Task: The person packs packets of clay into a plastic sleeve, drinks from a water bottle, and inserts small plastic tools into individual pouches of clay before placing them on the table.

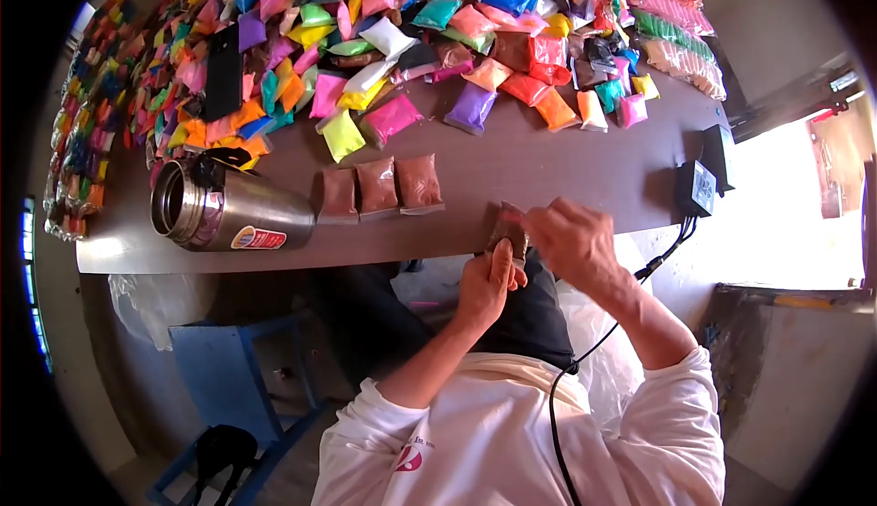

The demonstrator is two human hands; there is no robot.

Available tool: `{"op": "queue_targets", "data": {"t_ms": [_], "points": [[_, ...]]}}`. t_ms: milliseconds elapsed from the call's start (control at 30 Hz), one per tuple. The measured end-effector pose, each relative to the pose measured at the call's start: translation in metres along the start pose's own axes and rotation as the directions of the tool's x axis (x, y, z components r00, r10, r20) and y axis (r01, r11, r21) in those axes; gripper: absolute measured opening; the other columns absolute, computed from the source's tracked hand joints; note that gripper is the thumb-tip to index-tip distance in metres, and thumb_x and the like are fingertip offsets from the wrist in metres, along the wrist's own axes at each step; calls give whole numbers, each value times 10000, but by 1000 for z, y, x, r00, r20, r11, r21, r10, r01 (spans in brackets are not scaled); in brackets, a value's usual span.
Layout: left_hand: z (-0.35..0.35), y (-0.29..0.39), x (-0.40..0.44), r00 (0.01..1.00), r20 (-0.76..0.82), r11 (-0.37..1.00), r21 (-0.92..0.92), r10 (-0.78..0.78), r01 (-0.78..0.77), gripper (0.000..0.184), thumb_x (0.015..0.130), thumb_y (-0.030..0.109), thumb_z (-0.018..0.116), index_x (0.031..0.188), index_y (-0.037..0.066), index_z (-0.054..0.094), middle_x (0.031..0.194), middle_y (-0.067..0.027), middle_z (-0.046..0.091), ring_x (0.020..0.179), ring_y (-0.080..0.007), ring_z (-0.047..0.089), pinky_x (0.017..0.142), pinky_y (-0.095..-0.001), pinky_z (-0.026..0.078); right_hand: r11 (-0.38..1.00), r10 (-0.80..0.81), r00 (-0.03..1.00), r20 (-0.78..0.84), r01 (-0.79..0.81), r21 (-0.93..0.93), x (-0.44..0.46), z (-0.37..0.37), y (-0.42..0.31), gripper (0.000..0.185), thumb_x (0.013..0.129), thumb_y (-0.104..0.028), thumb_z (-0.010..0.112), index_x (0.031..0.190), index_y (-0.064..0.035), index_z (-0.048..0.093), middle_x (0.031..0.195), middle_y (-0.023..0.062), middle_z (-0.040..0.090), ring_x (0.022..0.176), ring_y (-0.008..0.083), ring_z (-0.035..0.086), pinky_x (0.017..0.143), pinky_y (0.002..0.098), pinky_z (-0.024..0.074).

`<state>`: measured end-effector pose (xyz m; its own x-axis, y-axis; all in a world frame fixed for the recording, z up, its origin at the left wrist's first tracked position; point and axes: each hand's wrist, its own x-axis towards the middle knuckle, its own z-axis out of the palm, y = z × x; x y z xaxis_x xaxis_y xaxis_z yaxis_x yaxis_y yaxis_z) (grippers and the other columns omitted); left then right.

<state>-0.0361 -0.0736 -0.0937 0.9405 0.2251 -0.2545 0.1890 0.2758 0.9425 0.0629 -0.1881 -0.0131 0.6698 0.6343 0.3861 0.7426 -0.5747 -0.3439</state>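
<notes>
No text can be read for certain. The sticker on the flask (236, 206) carries marks too small to make out, as do the shirt's chest (416, 447), beside a red emblem, and the label on the black box (697, 190).

Straight ahead of the right hand (577, 239) there is a wide open bit of table (566, 161), and a hand could slide over it until it meets the big heap of bright packets (393, 45). To the right of that hand the table is open too, up to the black boxes (698, 188). Their black cable (554, 424) hangs off the edge and runs past the right forearm. To the left of the left hand (486, 285), three brown packets (377, 188) sit in a row, with the metal bottle (251, 214) just past them, so going low that way is blocked. A thin bare strip runs in front of the row, along the edge.
</notes>
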Motion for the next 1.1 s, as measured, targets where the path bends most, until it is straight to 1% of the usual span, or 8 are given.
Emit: {"op": "queue_targets", "data": {"t_ms": [67, 233, 333, 367, 467, 733, 967, 1100], "points": [[3, 3, 0, 999, -4, 999, -36, -39, 39, 585, 1004, 394, 419, 544, 34, 455, 518, -60, 520, 492, -125, 512, 497, -275, 425, 981, -196, 978, 75, 195, 18, -5, 9, -2, 117, 728, -23, 651, 696, -67, 548, 651, 74, 509, 560, 245, 562, 476, 349, 452], [0, 6, -1, 997, 0, 996, -42, -74, 74, 595, 1002, 406, 417, 543, 32, 475, 511, -58, 527, 492, -115, 501, 492, -264, 407, 986, -85, 996, 6, 85, -145, 9, 11, 28, 98, 719, -32, 649, 685, -65, 562, 651, 66, 508, 555, 237, 555, 466, 356, 448], [-2, 4, 3, 999, -13, 999, -21, -35, 35, 609, 997, 426, 417, 534, 35, 469, 509, -56, 525, 493, -116, 503, 489, -263, 399, 993, -79, 995, -63, 72, -96, 9, 1, 20, 77, 722, -41, 650, 696, -74, 585, 671, 66, 531, 563, 234, 565, 467, 350, 454], [-2, 2, -3, 1000, -13, 1000, -7, -14, 14, 615, 995, 434, 417, 527, 39, 461, 509, -55, 524, 492, -119, 506, 488, -264, 396, 981, -178, 982, -56, 173, -83, 5, 1, 8, 77, 716, -41, 658, 703, -76, 591, 662, 64, 531, 561, 230, 566, 468, 342, 458], [2, 2, 0, 998, 5, 996, -65, -57, 58, 623, 995, 438, 416, 517, 39, 449, 506, -58, 523, 488, -121, 501, 488, -268, 398, 969, -241, 961, 137, 247, -28, -5, 11, 1, 108, 689, -64, 656, 732, -77, 558, 678, 54, 493, 631, 228, 585, 490, 338, 473], [-1, 4, -1, 999, 10, 999, -17, -36, 36, 636, 991, 451, 415, 520, 29, 478, 503, -62, 527, 473, -115, 484, 479, -270, 396, 977, -142, 990, 14, 142, -157, 11, 14, 29, 114, 708, -55, 649, 683, -81, 541, 667, 53, 500, 592, 231, 569, 464, 348, 451], [-3, 7, -1, 996, 37, 996, -2, -85, 85, 618, 981, 469, 419, 526, 51, 431, 572, -94, 601, 547, -139, 564, 544, -272, 441, 972, -233, 968, 90, 233, 4, -3, 13, 1, 80, 743, -55, 657, 692, -68, 597, 645, 53, 540, 554, 236, 572, 476, 349, 455], [-3, 4, 5, 997, 69, 998, -37, -42, 44, 615, 983, 464, 420, 531, 47, 437, 566, -93, 595, 538, -140, 556, 540, -271, 439, 990, -99, 995, 8, 99, -100, 6, 15, 32, 142, 757, -66, 636, 667, -73, 526, 668, 67, 531, 588, 242, 584, 465, 357, 450]]}}
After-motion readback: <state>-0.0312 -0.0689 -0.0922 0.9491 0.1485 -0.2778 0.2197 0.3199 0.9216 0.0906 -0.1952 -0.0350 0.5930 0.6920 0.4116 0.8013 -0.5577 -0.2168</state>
